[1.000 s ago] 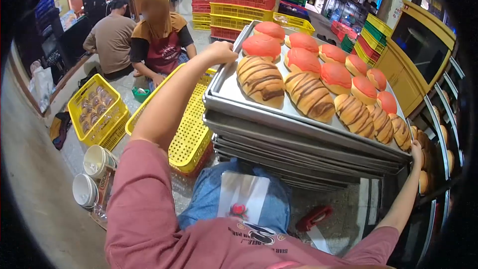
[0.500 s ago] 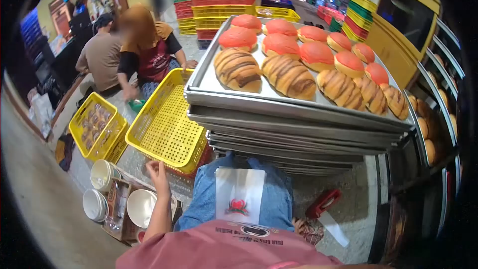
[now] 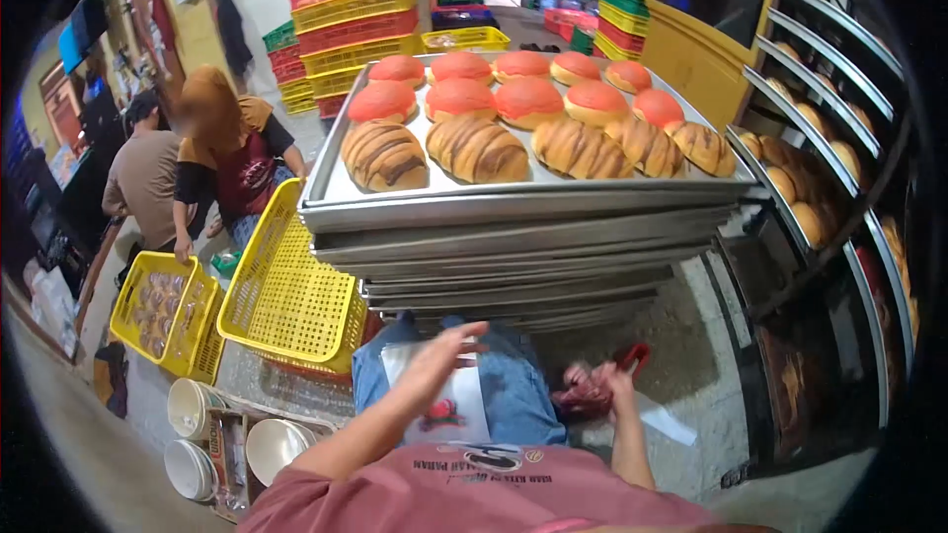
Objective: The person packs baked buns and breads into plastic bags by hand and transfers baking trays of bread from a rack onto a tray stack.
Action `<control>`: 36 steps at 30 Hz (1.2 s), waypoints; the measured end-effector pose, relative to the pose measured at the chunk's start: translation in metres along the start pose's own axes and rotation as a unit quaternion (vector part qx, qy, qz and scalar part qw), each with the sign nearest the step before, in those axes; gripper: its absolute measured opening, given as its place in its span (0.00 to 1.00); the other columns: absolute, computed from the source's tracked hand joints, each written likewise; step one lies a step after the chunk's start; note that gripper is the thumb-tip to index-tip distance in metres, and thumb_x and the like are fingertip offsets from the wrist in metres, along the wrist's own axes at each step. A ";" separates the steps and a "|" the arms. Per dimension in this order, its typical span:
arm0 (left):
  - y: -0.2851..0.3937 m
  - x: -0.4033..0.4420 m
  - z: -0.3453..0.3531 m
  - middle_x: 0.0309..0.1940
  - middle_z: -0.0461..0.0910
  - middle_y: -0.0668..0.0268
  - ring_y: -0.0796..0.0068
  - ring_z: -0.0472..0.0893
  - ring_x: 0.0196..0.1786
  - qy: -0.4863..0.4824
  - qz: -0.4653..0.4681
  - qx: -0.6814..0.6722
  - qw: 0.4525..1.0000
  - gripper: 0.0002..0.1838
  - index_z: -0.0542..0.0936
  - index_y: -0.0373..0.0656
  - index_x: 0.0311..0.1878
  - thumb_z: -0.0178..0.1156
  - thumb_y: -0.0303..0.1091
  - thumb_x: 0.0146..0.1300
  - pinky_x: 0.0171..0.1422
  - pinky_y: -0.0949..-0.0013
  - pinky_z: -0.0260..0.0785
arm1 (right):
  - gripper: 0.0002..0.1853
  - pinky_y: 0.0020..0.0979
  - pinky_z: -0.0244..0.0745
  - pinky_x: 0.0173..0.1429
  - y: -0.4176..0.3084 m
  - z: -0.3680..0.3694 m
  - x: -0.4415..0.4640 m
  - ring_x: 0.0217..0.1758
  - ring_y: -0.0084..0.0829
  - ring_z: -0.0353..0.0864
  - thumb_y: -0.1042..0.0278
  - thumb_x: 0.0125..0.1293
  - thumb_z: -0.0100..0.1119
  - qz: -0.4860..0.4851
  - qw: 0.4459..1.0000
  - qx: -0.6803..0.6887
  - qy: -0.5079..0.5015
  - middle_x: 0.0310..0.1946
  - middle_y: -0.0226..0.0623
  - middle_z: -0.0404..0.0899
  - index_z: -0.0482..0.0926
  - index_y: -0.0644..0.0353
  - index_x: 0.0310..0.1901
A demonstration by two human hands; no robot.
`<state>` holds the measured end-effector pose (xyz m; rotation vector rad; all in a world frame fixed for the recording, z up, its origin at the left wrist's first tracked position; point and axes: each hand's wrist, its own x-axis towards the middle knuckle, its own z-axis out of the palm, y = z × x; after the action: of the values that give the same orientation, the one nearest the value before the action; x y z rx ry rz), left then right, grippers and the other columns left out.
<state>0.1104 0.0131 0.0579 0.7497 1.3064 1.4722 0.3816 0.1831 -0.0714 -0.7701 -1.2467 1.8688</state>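
A rack (image 3: 832, 97) stands on the right, its trays bearing bread. Next in size, a stack of metal trays (image 3: 523, 237) rises beyond the person's knees; the top one lies with its long axis from left to right. Behind its near rim sits a row of striped rolls (image 3: 478, 150), most lying lengthwise across the tray, with red-topped buns (image 3: 529, 102) in two rows farther back. To the left, a large yellow crate (image 3: 296, 301) runs lengthwise away from the person, and a smaller crate (image 3: 200, 331) beside it holds packed items.

On the jeans (image 3: 528, 385) lies a pale bag (image 3: 472, 415), its long axis running from the waist toward the knees, far end leaning slightly left, red print at the near end. The left hand (image 3: 441, 365) is above it, fingers straight and nearly together, pointing forward and right, gripping nothing; contact with the bag cannot be told. Right of the lap, the right hand (image 3: 619, 387), blurred, has its fingers closed on a bunched dark-red cloth (image 3: 581, 392) that extends leftward, sideways to the body. Just beyond is a red object (image 3: 639, 357), partly hidden.
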 end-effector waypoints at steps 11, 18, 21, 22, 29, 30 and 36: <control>-0.057 0.000 0.081 0.28 0.76 0.63 0.70 0.74 0.32 -0.224 -0.144 -0.139 0.954 0.19 0.74 0.44 0.39 0.44 0.50 0.65 0.40 0.67 0.69 | 0.21 0.29 0.70 0.44 -0.066 0.121 -0.031 0.41 0.34 0.77 0.52 0.58 0.55 -0.169 0.914 -0.368 0.012 0.36 0.41 0.77 0.76 0.64 0.43; -0.002 -0.012 -0.001 0.43 0.75 0.51 0.50 0.73 0.45 0.012 0.301 0.594 0.746 0.23 0.72 0.37 0.49 0.63 0.33 0.48 0.49 0.56 0.65 | 0.18 0.35 0.69 0.41 -0.044 0.066 0.009 0.36 0.31 0.78 0.50 0.55 0.56 -0.086 0.868 -0.485 0.058 0.27 0.37 0.80 0.80 0.58 0.34; -0.036 -0.003 -0.083 0.53 0.66 0.44 0.43 0.69 0.50 0.124 0.121 0.708 0.685 0.25 0.73 0.38 0.49 0.65 0.34 0.45 0.55 0.52 0.61 | 0.18 0.48 0.60 0.51 -0.045 0.052 0.008 0.46 0.36 0.74 0.48 0.53 0.57 0.055 0.556 -0.817 -0.146 0.39 0.40 0.76 0.80 0.55 0.35; -0.044 -0.002 -0.095 0.48 0.69 0.45 0.45 0.70 0.47 0.120 0.144 0.717 0.671 0.19 0.74 0.39 0.45 0.62 0.33 0.48 0.50 0.52 0.62 | 0.19 0.54 0.55 0.51 -0.038 0.063 0.017 0.46 0.33 0.72 0.48 0.51 0.58 -0.060 0.572 -0.812 -0.096 0.37 0.38 0.74 0.79 0.55 0.35; -0.044 -0.008 -0.086 0.26 0.70 0.56 0.52 0.69 0.34 0.109 0.323 0.608 0.717 0.02 0.72 0.38 0.26 0.55 0.23 0.48 0.37 0.56 0.61 | 0.14 0.52 0.58 0.54 0.011 0.219 0.060 0.44 0.36 0.73 0.57 0.51 0.58 -0.326 0.686 -0.547 -0.352 0.35 0.36 0.74 0.74 0.54 0.37; -0.040 -0.010 -0.087 0.26 0.69 0.57 0.53 0.69 0.33 0.121 0.369 0.599 0.700 0.03 0.71 0.39 0.24 0.55 0.22 0.47 0.36 0.57 0.60 | 0.10 0.51 0.58 0.55 0.010 0.229 0.060 0.42 0.36 0.74 0.59 0.50 0.59 -0.283 0.693 -0.543 -0.381 0.30 0.34 0.75 0.74 0.54 0.31; -0.049 -0.022 -0.082 0.26 0.70 0.59 0.57 0.70 0.31 0.183 0.327 0.511 0.774 0.05 0.73 0.40 0.25 0.57 0.21 0.42 0.34 0.60 0.62 | 0.07 0.43 0.64 0.48 -0.002 0.228 0.043 0.32 0.37 0.74 0.63 0.50 0.58 -0.483 0.705 -0.426 -0.296 0.22 0.33 0.71 0.71 0.55 0.27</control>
<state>0.0558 -0.0392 -0.0047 1.8366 2.3612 1.3617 0.1761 0.1089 0.0055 0.2075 -2.3650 0.5602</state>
